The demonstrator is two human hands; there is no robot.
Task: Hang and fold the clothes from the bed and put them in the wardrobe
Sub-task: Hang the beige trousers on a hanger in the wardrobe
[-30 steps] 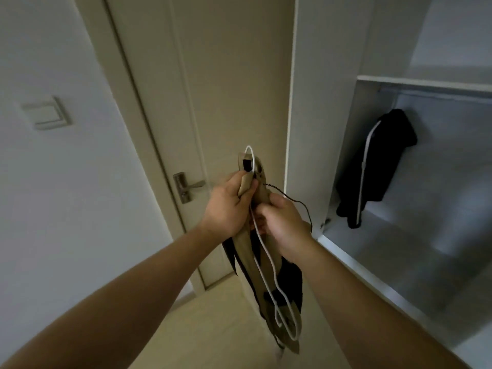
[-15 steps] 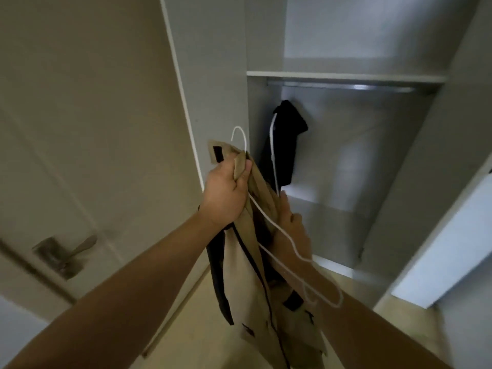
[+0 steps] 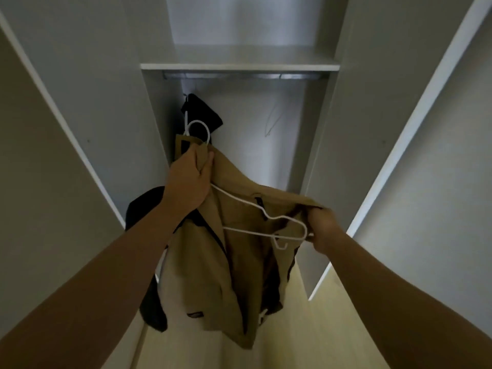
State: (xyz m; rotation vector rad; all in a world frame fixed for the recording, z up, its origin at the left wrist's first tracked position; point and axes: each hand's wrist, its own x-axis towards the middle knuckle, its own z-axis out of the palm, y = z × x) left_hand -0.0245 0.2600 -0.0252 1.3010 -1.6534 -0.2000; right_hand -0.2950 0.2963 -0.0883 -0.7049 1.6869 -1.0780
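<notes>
While the left hand (image 3: pixel 186 182) grips jacket (image 3: pixel 213 275) and hanger (image 3: pixel 253 232) together before the wardrobe (image 3: pixel 119 102) and the right hand (image 3: pixel 323 230) pinches a shoulder, apparently seating it, hanging is underway; next the hanger must catch the rail (image 3: pixel 239 75) above.

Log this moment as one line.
left hand: grips tan cloth jacket collar | right hand: pinches jacket shoulder | thin white hanger: not on silver metal rail
</notes>
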